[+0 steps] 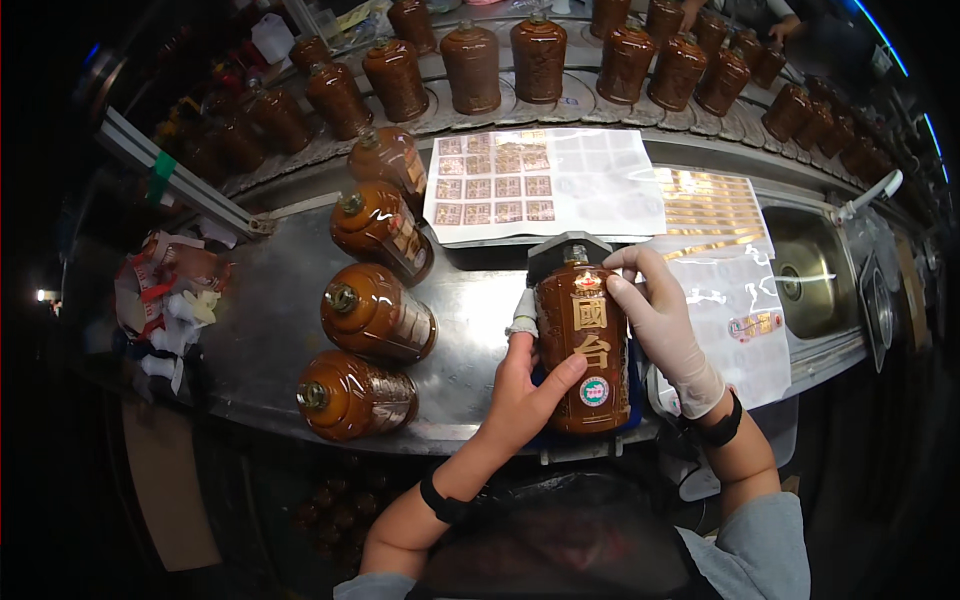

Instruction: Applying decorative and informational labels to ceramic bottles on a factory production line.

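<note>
A glossy brown bottle (557,305) with a short clear neck lies tilted back in a dark blue holder (632,385) at the bench's front edge. Large gold characters run down its face, with a red and gold emblem above them and a round green and white sticker below. My left hand (520,395) is closed around its left side, thumb across the face and white tape on a finger. In a white glove, my right hand (660,310) presses thumb and fingertips to the bottle's right shoulder beside the emblem; whether a small label is between them is hidden.
Several brown bottles (378,310) stand in a column on the left of the metal bench (260,300). Label sheets (600,190) lie behind and to the right, near a sink (805,290). Crumpled scraps (170,300) sit far left. More bottles (470,70) line a curved conveyor (500,115).
</note>
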Available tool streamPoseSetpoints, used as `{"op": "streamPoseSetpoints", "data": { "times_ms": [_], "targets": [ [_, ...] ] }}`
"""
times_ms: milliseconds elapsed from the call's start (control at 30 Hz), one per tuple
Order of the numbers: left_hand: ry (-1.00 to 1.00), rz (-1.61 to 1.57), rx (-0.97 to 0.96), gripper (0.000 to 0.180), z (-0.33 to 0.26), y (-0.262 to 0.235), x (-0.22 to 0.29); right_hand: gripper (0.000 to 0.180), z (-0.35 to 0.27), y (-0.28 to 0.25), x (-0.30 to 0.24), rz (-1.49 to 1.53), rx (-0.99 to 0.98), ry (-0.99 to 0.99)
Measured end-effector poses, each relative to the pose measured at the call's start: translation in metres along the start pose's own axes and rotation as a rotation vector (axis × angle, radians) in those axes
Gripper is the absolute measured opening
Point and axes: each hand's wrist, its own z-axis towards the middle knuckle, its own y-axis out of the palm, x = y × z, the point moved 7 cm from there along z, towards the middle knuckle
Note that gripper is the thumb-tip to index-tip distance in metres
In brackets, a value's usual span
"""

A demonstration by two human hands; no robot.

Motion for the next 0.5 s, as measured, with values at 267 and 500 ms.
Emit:
{"op": "streamPoseSetpoints", "data": {
  "times_ms": [267,500],
  "targets": [
    [-0.012,-0.027,0.007,0.077,-0.001,0.001,0.003,0.031,-0.003,-0.001,0.000,-0.011,-0.040,0.116],
    [-0.012,0.010,-0.004,0.080,-0.001,0.003,0.005,0.043,-0.006,-0.002,-0.017,-0.067,-0.048,-0.018]
  ]
}}
